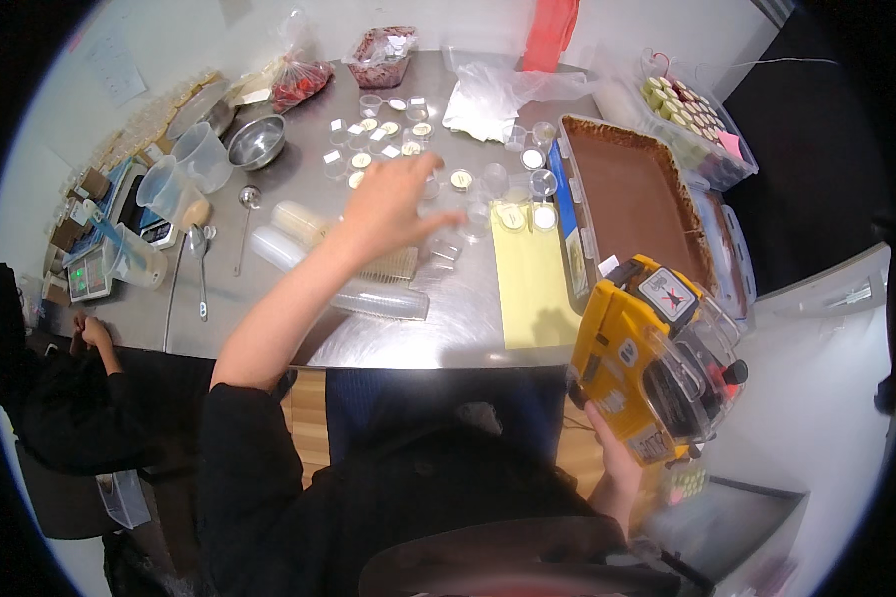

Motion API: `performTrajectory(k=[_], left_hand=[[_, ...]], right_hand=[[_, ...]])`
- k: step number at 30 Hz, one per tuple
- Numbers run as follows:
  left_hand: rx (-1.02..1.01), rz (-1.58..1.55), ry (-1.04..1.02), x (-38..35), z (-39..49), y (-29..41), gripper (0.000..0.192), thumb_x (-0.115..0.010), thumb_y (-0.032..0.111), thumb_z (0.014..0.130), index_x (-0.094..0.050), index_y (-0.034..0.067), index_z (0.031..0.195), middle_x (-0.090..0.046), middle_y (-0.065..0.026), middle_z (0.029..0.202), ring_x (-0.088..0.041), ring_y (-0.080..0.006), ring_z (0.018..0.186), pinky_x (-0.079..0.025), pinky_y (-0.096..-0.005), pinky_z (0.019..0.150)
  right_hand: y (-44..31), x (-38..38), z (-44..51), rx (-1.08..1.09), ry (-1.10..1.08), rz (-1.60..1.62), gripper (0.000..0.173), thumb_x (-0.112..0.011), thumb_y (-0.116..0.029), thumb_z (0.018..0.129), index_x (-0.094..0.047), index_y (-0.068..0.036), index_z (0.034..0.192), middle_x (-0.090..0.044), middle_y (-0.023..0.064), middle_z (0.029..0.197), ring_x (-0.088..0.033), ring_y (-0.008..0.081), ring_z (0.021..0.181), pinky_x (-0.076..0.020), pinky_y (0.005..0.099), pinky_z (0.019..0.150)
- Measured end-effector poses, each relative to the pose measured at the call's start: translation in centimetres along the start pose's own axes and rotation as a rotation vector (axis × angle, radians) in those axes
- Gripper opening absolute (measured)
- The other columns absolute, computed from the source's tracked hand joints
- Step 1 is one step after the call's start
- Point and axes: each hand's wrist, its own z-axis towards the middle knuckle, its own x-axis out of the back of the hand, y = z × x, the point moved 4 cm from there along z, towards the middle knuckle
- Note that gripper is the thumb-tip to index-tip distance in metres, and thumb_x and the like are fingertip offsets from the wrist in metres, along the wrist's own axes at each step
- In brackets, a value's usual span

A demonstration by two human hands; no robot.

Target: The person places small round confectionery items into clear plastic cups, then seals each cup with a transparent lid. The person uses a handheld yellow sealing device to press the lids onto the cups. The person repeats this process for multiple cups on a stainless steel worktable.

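Note:
My left hand (392, 198) reaches over the metal table with its fingers spread and nothing visible in it. Beneath and beyond it stand several small clear plastic cups, some with round labeled lids (461, 179). In my right hand (616, 466) is a yellow handheld device (627, 366) with a clear cover, possibly a label gun, held off the table's front edge. Sleeves of stacked clear plastic cups (381, 298) lie under my left forearm. A yellow sheet of paper (534, 291) has a labeled lid (511, 216) and a white-topped cup (543, 217) at its far end.
A large plastic tub (631, 194) of brown mixture stands at right, beside a clear bin (732, 168) of filled cups. Pitchers (201, 158), a steel bowl (257, 142), a spoon (199, 269) and scales (89, 274) occupy the left. Another person's hands (89, 332) are at far left.

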Motion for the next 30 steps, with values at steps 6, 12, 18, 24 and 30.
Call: performTrajectory(k=[6,12,18,24,30], left_hand=[[0.197,-0.211,-0.244,0.0,-2.0,4.0,0.054,-0.077,0.033,0.080,-0.057,0.002,0.119,-0.068,-0.0115,0.089,-0.065,-0.0312,0.093,-0.046,-0.0401,0.091],[0.282,-1.157,-0.099,2.9,-3.4,4.7,0.041,-0.071,0.008,0.084,-0.057,0.001,0.122,-0.059,-0.0022,0.077,-0.066,-0.0226,0.107,-0.048,-0.0318,0.089],[0.199,-1.787,-0.015,3.7,-6.0,8.2,0.045,-0.070,-0.009,0.077,-0.057,0.000,0.119,-0.057,-0.0006,0.077,-0.065,-0.0338,0.112,-0.050,-0.0403,0.097],[0.021,-1.661,0.043,4.0,-6.9,8.5,0.049,-0.072,-0.014,0.070,-0.061,0.001,0.115,-0.059,-0.0062,0.085,-0.064,-0.0343,0.112,-0.055,-0.0438,0.093],[-0.003,-1.600,0.040,4.8,-7.0,8.6,0.049,-0.077,-0.011,0.067,-0.065,0.001,0.113,-0.063,-0.0084,0.090,-0.065,-0.0324,0.110,-0.056,-0.0413,0.090]], right_hand=[[1.0,-0.7,0.3,-0.104,-0.002,0.299,0.045,-0.079,-0.011,0.083,-0.059,-0.003,0.121,-0.060,0.0059,0.115,-0.057,0.0146,0.098,-0.0481,0.0269,0.080],[1.7,-1.5,1.0,0.103,-0.043,0.447,0.042,-0.081,-0.012,0.081,-0.062,-0.003,0.118,-0.063,0.0046,0.110,-0.058,0.0131,0.095,-0.0492,0.0250,0.076],[0.7,-2.6,1.4,0.247,-0.094,0.270,0.044,-0.081,-0.012,0.081,-0.062,-0.003,0.119,-0.062,0.0052,0.112,-0.058,0.0137,0.097,-0.0494,0.0256,0.077],[-0.3,-2.7,1.6,0.288,-0.117,0.197,0.045,-0.081,-0.011,0.080,-0.061,-0.003,0.120,-0.062,0.0058,0.113,-0.058,0.0143,0.099,-0.0496,0.0262,0.079],[-0.5,-2.5,1.8,0.305,-0.132,0.180,0.046,-0.081,-0.010,0.080,-0.060,-0.002,0.121,-0.062,0.0064,0.115,-0.058,0.0149,0.101,-0.0497,0.0268,0.081]])
